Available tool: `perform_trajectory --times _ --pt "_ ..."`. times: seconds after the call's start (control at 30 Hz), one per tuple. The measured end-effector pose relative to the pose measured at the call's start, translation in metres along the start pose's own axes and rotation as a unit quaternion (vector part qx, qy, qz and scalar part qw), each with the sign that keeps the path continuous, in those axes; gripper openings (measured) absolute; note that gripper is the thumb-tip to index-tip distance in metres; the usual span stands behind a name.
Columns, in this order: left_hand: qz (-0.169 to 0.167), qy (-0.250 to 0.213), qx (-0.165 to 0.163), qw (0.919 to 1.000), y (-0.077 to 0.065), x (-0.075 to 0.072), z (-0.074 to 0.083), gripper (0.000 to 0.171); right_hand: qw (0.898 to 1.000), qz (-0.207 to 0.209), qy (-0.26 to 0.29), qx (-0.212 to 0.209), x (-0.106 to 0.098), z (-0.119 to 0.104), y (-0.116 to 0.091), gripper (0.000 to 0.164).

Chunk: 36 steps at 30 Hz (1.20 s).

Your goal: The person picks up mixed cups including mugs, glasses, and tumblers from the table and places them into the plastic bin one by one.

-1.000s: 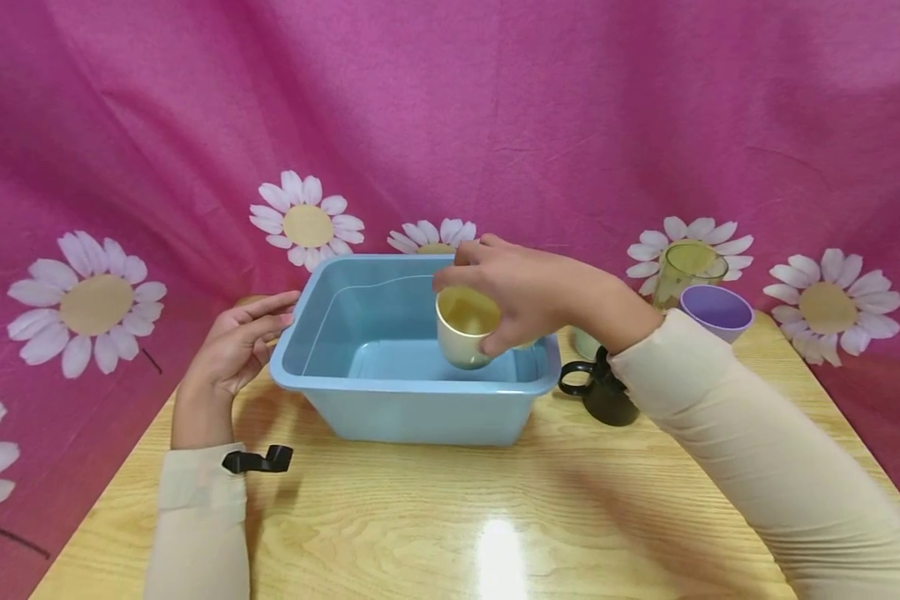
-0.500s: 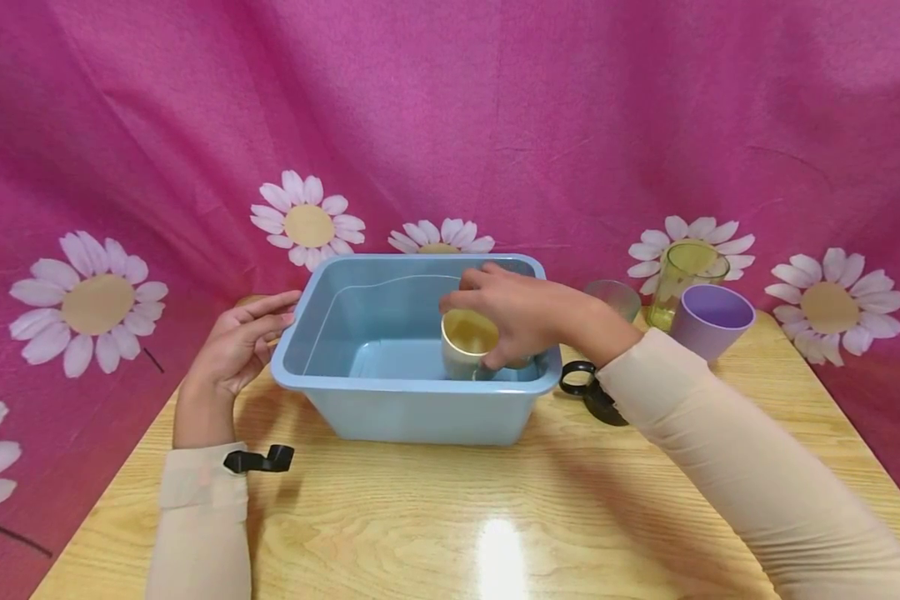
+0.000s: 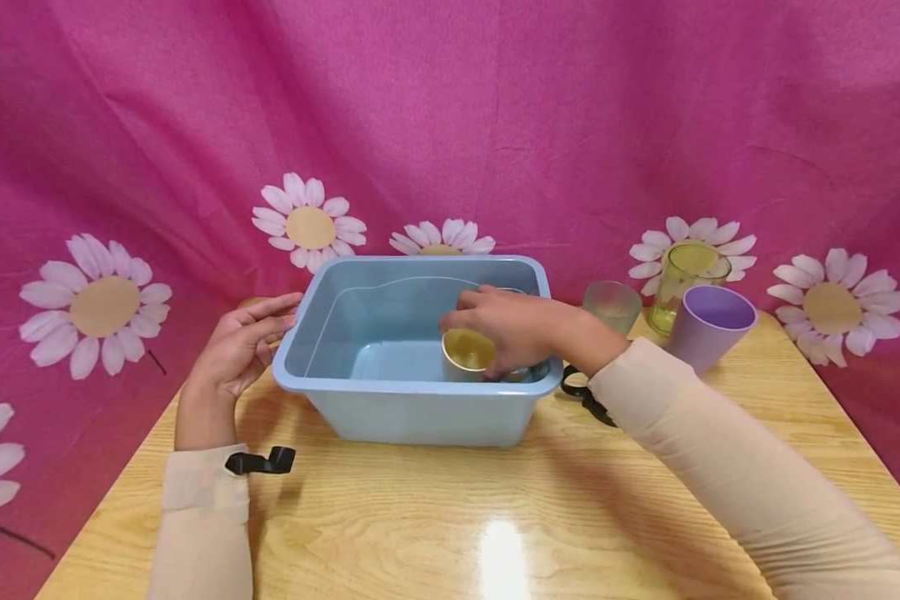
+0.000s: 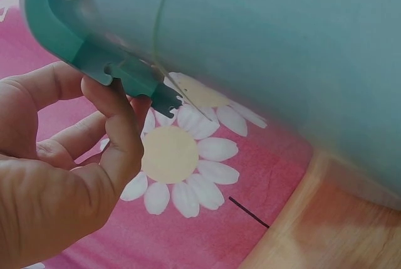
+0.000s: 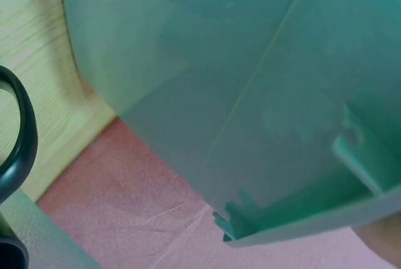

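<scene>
L hand (image 3: 236, 346), fingers relaxed, touches L rim of tub (image 3: 420, 414). Inside, nr tub's R end & front edge, pale cup (image 3: 467, 354) is mouth-up, approx. vertical, just L of R hand (image 3: 517, 325) (the nearer), which pinches it; can't tell if base touches floor.

No readable text, label, brand, number or sign appears in the head view or in either wrist view.
</scene>
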<state>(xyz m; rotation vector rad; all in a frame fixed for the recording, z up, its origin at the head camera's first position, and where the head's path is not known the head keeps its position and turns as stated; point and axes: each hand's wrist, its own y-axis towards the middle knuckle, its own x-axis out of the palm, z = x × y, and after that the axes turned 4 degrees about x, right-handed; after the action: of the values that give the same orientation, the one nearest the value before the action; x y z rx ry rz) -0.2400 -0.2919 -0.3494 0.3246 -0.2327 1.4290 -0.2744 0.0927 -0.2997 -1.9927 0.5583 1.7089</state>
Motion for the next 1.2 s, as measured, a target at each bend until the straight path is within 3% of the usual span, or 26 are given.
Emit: perform_trajectory --times 0.67,1.2 --pt "0.003 0.007 -0.003 1.0000 0.000 0.000 0.001 0.029 0.998 -0.052 0.007 -0.020 0.016 -0.004 0.006 0.066" --pt "-0.002 0.005 -0.001 1.0000 0.001 -0.001 0.000 0.029 0.996 -0.080 -0.034 -0.033 0.020 -0.008 0.011 0.063"
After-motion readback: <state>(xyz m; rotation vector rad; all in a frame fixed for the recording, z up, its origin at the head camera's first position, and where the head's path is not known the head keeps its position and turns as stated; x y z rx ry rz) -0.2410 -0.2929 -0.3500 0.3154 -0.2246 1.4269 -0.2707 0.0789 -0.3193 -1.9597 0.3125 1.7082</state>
